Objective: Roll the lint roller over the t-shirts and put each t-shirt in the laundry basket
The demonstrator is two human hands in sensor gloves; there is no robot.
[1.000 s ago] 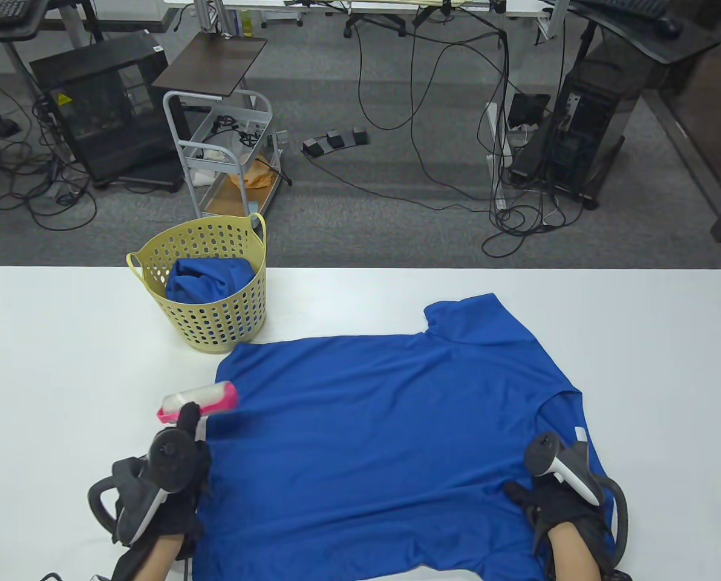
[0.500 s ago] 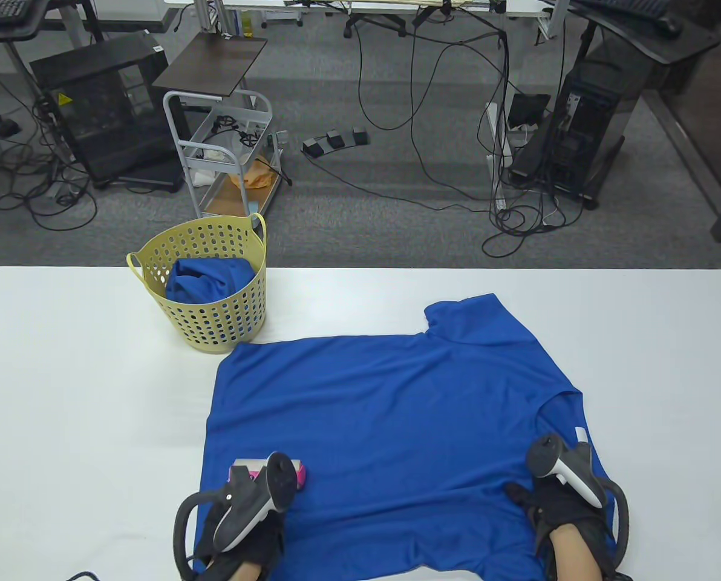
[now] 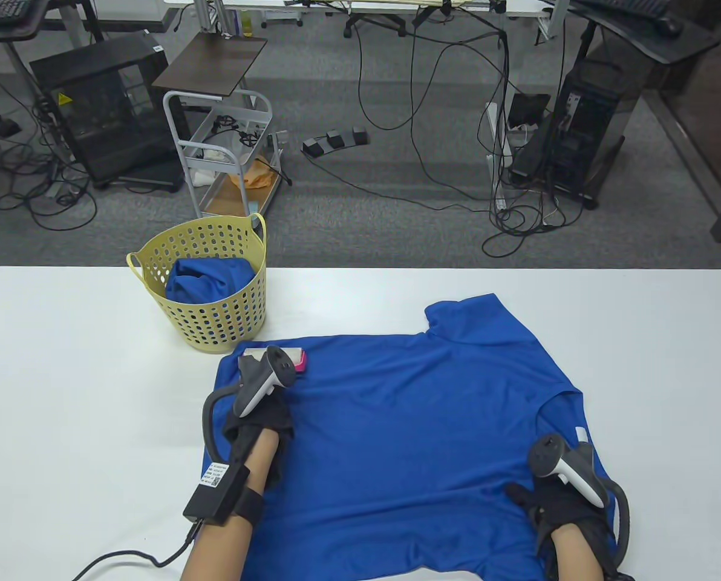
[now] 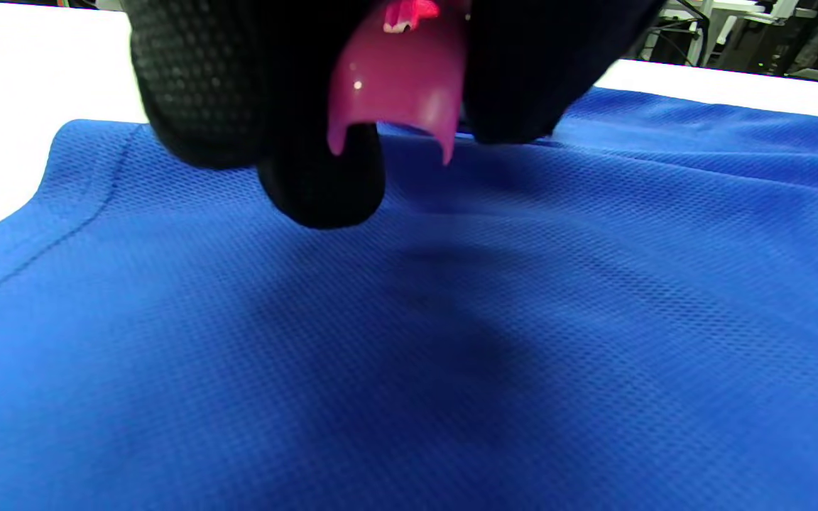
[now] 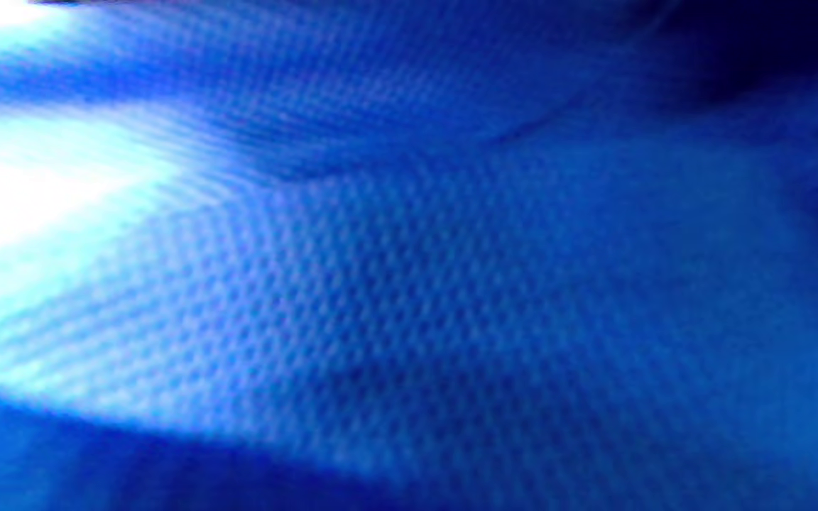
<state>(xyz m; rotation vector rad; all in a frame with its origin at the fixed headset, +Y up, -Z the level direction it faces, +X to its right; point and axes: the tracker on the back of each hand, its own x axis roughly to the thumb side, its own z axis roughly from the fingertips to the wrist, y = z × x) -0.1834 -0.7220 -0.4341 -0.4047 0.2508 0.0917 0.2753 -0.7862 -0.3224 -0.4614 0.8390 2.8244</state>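
Beyond the white worktop [image 3: 64, 375] lies grey carpet [image 3: 397, 230] strewn with black cables [image 3: 433, 109]. A metal trolley cart [image 3: 227, 157] with a dark top board stands beside a black cabinet [image 3: 103, 109] at the left. A computer tower [image 3: 584, 133] stands at the right, and a power strip [image 3: 335, 140] lies between them.

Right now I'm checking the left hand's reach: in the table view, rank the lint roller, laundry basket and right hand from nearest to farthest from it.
1. Lint roller: gripped by the left hand, far shirt edge.
2. Laundry basket: beyond, far left.
3. Right hand: across the shirt, near right.
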